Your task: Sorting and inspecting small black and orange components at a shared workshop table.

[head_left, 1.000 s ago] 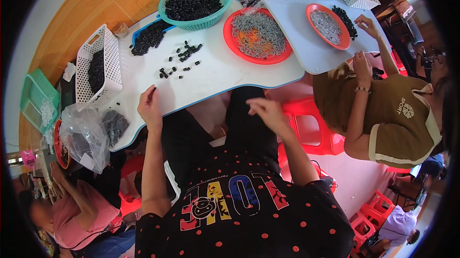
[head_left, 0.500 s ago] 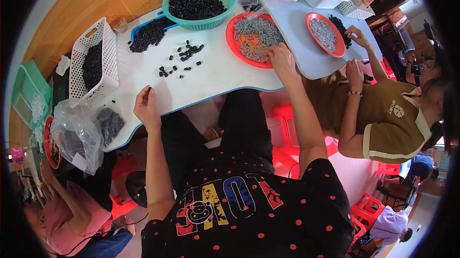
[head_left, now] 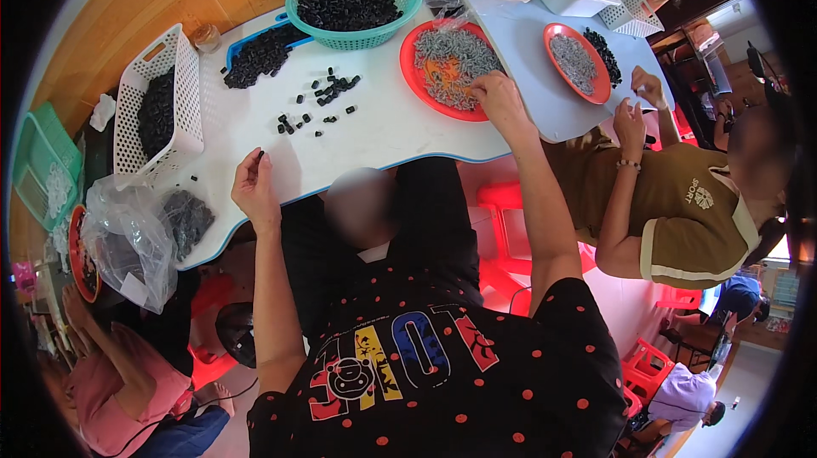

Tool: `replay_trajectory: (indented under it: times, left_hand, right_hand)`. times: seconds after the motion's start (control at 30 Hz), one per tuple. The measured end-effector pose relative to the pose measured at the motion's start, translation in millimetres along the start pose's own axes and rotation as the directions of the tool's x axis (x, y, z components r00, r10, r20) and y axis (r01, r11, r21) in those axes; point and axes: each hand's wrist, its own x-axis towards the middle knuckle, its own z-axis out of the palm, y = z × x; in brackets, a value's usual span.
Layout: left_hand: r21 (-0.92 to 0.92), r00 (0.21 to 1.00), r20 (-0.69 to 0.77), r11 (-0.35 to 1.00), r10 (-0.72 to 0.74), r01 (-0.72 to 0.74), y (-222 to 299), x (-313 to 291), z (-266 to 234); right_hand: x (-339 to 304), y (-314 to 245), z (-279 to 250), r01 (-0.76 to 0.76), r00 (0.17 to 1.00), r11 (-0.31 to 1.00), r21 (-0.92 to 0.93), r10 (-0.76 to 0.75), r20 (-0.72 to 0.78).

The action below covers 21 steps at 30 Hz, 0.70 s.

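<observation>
My left hand (head_left: 254, 187) is raised at the near edge of the white table (head_left: 255, 126), its fingers pinching a small black cylindrical piece (head_left: 261, 154). At the right rim of a red plate (head_left: 410, 83), my right hand (head_left: 500, 102) has its fingertips pressed together over a heap of small grey screw-like parts (head_left: 455, 58). Whatever those fingertips hold is too small to make out. Several loose black cylinders (head_left: 336, 90) lie scattered on the tabletop between my hands.
Behind stands a green basket (head_left: 357, 37) of black pieces, beside a blue scoop (head_left: 234, 51) with more. A white perforated basket (head_left: 191, 117) and clear bag (head_left: 128, 237) are at left. A co-worker's hands (head_left: 634, 117) are near an orange-red plate (head_left: 600, 83) at right.
My hands stay almost where they were, with a slight shift of the whole view. The co-worker's farther hand has drawn back from the black pile toward their other hand.
</observation>
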Motion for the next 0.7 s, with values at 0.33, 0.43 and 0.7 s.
replay_trajectory:
  times: [0.33, 0.43, 0.7]
  left_hand:
    - [-0.094, 0.999, -0.046, 0.995, -0.02, 0.015, -10, -5, -1]
    - [-0.121, 0.998, -0.063, 0.993, -0.027, 0.019, -15, -5, -3]
    - [-0.189, 0.992, -0.116, 0.982, -0.041, 0.019, -16, -9, -7]
  right_hand:
    - [19, 25, 6, 0.046, 0.998, 0.999, -0.027, -0.045, 0.047]
    - [21, 29, 10, 0.043, 0.995, 0.999, -0.033, -0.04, 0.089]
    - [22, 24, 15, -0.021, 0.984, 0.994, -0.111, 0.04, 0.175]
